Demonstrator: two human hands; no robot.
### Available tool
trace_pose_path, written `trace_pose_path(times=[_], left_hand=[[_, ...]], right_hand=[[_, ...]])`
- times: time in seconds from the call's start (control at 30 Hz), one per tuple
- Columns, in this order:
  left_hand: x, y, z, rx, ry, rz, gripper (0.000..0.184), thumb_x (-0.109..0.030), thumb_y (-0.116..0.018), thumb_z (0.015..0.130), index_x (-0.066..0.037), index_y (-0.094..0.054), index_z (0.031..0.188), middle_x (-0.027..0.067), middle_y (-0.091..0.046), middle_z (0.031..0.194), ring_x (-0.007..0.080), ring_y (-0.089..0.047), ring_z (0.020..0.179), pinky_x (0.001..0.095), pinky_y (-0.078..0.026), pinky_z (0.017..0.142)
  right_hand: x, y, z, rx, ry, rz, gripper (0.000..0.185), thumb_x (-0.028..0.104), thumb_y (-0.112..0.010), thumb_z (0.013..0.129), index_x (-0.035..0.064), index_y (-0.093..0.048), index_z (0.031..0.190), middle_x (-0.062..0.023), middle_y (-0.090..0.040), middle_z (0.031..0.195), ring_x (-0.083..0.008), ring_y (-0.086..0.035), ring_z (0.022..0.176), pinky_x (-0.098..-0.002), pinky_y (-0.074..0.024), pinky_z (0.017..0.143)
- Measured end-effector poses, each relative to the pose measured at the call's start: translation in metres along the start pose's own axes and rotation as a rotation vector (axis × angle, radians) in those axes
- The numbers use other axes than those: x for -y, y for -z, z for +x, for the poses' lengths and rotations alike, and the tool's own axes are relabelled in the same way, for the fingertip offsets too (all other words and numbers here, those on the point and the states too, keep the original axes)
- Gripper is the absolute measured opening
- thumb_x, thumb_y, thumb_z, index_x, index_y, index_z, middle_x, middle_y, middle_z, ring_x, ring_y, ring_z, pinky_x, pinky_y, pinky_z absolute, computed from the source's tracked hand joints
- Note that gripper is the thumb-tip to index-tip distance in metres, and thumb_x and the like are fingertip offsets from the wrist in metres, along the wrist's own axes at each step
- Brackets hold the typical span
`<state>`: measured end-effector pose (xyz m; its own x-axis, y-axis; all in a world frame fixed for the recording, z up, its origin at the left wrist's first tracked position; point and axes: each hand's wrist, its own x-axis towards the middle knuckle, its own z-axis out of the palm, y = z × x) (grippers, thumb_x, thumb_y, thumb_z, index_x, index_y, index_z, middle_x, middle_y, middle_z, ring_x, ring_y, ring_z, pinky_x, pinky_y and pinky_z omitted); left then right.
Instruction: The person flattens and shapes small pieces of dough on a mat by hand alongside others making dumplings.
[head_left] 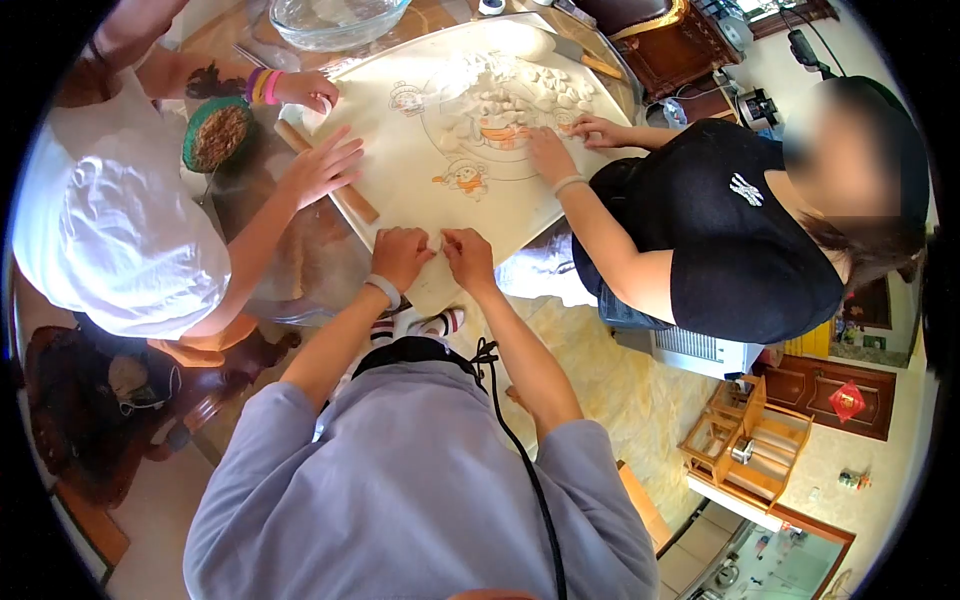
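Note:
My left hand (pixel 402 256) and my right hand (pixel 468 258) meet at the near edge of a white mat (pixel 390 180). Fingers of both are closed in a pinch on a small pale piece of dough (pixel 434 244), which they partly cover. Beyond my left hand lies a wooden rolling pin (pixel 355 203), close to the open hand of a person in white. Farther up the mat, several floured dough pieces (pixel 545 92) are spread over its printed circle.
At left, a person in white (pixel 140 240) holds a round white piece near a green bowl of filling (pixel 217 135). At right, a person in black (pixel 740 230) handles dough. A large dough lump (pixel 518 42), a knife (pixel 598 65) and a glass bowl (pixel 340 25) are at the far side.

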<state>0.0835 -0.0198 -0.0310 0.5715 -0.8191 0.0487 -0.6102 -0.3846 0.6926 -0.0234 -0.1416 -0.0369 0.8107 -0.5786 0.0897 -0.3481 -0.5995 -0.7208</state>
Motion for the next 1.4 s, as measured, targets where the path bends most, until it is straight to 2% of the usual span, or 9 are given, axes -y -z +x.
trace_pose_path(times=[0.33,0.43,0.53,0.63,0.73,0.8,1.1,1.33,1.4], left_hand=[[0.004,-0.008,-0.002,-0.071,-0.013,0.021,0.025,-0.022,-0.07,0.073,-0.01,-0.062,0.093,0.0037,-0.064,0.078,0.0244,-0.058,0.081,0.0397,-0.039,0.076],[0.006,-0.008,0.0,-0.037,-0.082,0.053,0.028,-0.022,-0.07,0.073,-0.009,-0.063,0.097,0.0046,-0.064,0.078,0.0249,-0.058,0.081,0.0403,-0.039,0.076],[0.001,-0.004,0.003,0.041,-0.018,0.097,0.03,-0.023,-0.069,0.074,-0.009,-0.062,0.1,0.0047,-0.063,0.078,0.0253,-0.057,0.08,0.0399,-0.04,0.076],[0.002,-0.006,0.0,-0.057,-0.035,0.006,0.027,-0.024,-0.067,0.076,-0.009,-0.063,0.097,0.0048,-0.062,0.076,0.0257,-0.057,0.079,0.0397,-0.04,0.075],[0.007,-0.006,0.001,-0.042,-0.139,0.08,0.025,-0.024,-0.067,0.077,-0.009,-0.062,0.096,0.0042,-0.062,0.076,0.0257,-0.056,0.079,0.0399,-0.04,0.074],[0.007,-0.008,0.003,0.0,-0.105,0.119,0.025,-0.024,-0.066,0.077,-0.009,-0.062,0.097,0.0043,-0.062,0.077,0.0258,-0.056,0.08,0.04,-0.04,0.075],[0.01,-0.01,-0.004,-0.055,-0.154,0.091,0.026,-0.021,-0.067,0.076,-0.008,-0.061,0.097,0.0055,-0.061,0.079,0.0268,-0.056,0.081,0.0406,-0.04,0.075],[0.008,-0.013,-0.003,-0.069,-0.133,0.085,0.022,-0.022,-0.065,0.076,-0.01,-0.062,0.094,0.0051,-0.061,0.081,0.0255,-0.055,0.084,0.0403,-0.04,0.075],[0.008,-0.012,-0.001,-0.088,-0.159,0.088,0.022,-0.022,-0.066,0.076,-0.011,-0.063,0.095,0.005,-0.06,0.081,0.0255,-0.055,0.084,0.0405,-0.04,0.076]], right_hand=[[-0.001,-0.004,-0.007,0.023,-0.06,0.025,0.028,0.002,-0.063,0.075,0.0025,-0.066,0.103,-0.015,-0.063,0.088,-0.0256,-0.063,0.079,-0.0332,-0.0506,0.073],[0.0,-0.008,-0.006,0.043,-0.067,0.009,0.028,0.001,-0.062,0.075,0.0016,-0.065,0.103,-0.0154,-0.063,0.088,-0.0256,-0.064,0.08,-0.0326,-0.0509,0.074],[0.001,-0.006,-0.001,0.029,-0.092,0.033,0.028,0.0,-0.062,0.075,0.0013,-0.065,0.103,-0.0153,-0.062,0.088,-0.0259,-0.064,0.081,-0.0326,-0.051,0.075],[0.004,-0.002,-0.004,0.015,-0.085,0.039,0.028,-0.001,-0.062,0.075,0.0024,-0.065,0.102,-0.0144,-0.063,0.088,-0.0257,-0.064,0.081,-0.0326,-0.051,0.075],[0.005,-0.002,-0.006,0.058,-0.051,-0.006,0.028,-0.001,-0.062,0.076,0.0037,-0.066,0.103,-0.0133,-0.063,0.088,-0.0247,-0.064,0.08,-0.0318,-0.0511,0.073],[0.002,-0.005,-0.003,0.061,-0.029,-0.03,0.027,0.0,-0.062,0.076,0.0047,-0.066,0.103,-0.0128,-0.063,0.088,-0.0237,-0.064,0.081,-0.0309,-0.0511,0.072],[-0.016,-0.012,0.003,0.007,-0.114,0.119,0.018,0.003,-0.065,0.079,-0.0001,-0.067,0.097,-0.0102,-0.067,0.079,-0.014,-0.063,0.065,-0.0261,-0.0507,0.06],[-0.02,-0.013,0.007,-0.033,-0.098,0.137,0.009,0.004,-0.064,0.08,-0.001,-0.068,0.087,-0.0079,-0.066,0.07,-0.0115,-0.06,0.058,-0.0239,-0.0492,0.057],[-0.016,-0.012,0.012,-0.001,-0.189,0.194,0.007,0.003,-0.064,0.08,-0.0015,-0.067,0.084,-0.0069,-0.064,0.067,-0.0113,-0.059,0.055,-0.0242,-0.0482,0.054]])
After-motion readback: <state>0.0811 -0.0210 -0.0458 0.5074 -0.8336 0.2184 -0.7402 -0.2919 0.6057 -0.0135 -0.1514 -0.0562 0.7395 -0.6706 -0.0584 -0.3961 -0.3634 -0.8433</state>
